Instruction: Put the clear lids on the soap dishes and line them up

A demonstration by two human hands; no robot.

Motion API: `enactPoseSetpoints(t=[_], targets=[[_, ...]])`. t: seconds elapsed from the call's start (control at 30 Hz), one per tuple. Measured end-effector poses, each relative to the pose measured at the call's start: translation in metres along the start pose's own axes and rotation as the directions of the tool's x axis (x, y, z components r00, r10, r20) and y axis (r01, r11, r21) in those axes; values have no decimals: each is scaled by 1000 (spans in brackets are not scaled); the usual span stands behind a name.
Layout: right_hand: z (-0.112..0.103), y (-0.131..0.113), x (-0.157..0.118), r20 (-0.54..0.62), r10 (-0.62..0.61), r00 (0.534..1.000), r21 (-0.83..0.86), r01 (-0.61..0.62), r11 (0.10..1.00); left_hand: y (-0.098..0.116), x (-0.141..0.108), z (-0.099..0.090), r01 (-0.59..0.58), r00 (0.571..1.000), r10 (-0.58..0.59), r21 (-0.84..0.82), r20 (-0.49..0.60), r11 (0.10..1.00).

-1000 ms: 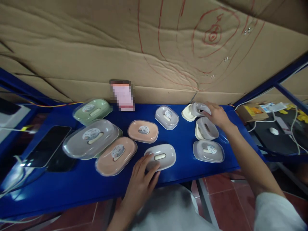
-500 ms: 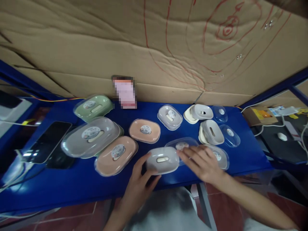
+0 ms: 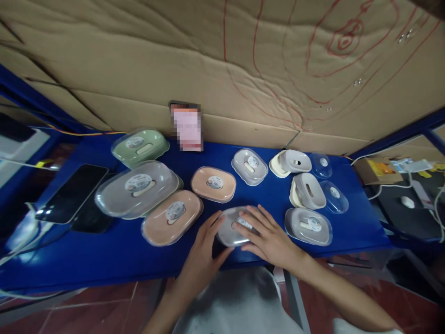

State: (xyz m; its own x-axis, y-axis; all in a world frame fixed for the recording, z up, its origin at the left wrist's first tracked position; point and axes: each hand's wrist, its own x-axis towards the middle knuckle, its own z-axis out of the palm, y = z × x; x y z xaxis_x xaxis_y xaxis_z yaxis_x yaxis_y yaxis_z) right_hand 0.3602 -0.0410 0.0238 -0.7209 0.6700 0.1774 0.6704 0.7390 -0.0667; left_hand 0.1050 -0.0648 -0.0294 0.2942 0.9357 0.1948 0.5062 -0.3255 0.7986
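At the front middle of the table is a grey oval soap box [image 3: 227,227] with a clear lid over it. My left hand [image 3: 205,243] grips its left end, fingers at the back and thumb at the front. From the right, my right hand [image 3: 273,236] lies over the clear lid with fingers spread, partly hiding its round label. Just right of this hand stands another lidded grey soap box [image 3: 321,225]. To the left lie a lidded peach soap box [image 3: 167,225] and, farther back, a second peach one [image 3: 222,183].
A large lidded grey box [image 3: 118,192] and a green one [image 3: 139,148] stand at left. Open grey boxes [image 3: 314,192] and loose clear lids [image 3: 333,197] are at right. A phone [image 3: 187,127] leans on the cardboard wall [image 3: 139,69]; a dark tablet [image 3: 74,192] lies far left.
My right hand has brought the clear lid from behind onto the grey soap box and now lies across it. The left hand stays at the box's left end. The view has shifted slightly.
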Motion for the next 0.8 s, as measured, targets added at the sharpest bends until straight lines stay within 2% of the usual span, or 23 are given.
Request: enactPoseSetpoints(t=[0.17, 0.4, 0.47, 0.53, 0.6, 0.7, 0.8], targets=[[6, 2, 0, 5, -21, 1000, -29, 21, 999, 0, 2, -1, 25, 1000, -25, -7, 17, 1000], [4, 5, -17, 27, -71, 997, -18, 72, 997, -1, 15, -10, -2, 985, 9, -42, 174, 999], [7, 2, -21, 10, -45, 999, -25, 45, 999, -1, 20, -9, -31, 980, 43, -62, 196, 998], [10, -2, -22, -10, 46, 999, -55, -47, 997, 2, 24, -5, -59, 980, 70, -62, 184, 996], [12, -4, -19, -45, 191, 981, -103, -194, 976, 8, 25, 2, -72, 988, 76, -37, 135, 997], [14, 0, -1, -127, 430, 894, -150, -446, 882, 18, 21, 14, -80, 994, 80, -9, 71, 997], [14, 10, 24, -146, 566, 811, -117, -583, 804, 24, 13, 23, -109, 991, 109, -2, 75, 994]])
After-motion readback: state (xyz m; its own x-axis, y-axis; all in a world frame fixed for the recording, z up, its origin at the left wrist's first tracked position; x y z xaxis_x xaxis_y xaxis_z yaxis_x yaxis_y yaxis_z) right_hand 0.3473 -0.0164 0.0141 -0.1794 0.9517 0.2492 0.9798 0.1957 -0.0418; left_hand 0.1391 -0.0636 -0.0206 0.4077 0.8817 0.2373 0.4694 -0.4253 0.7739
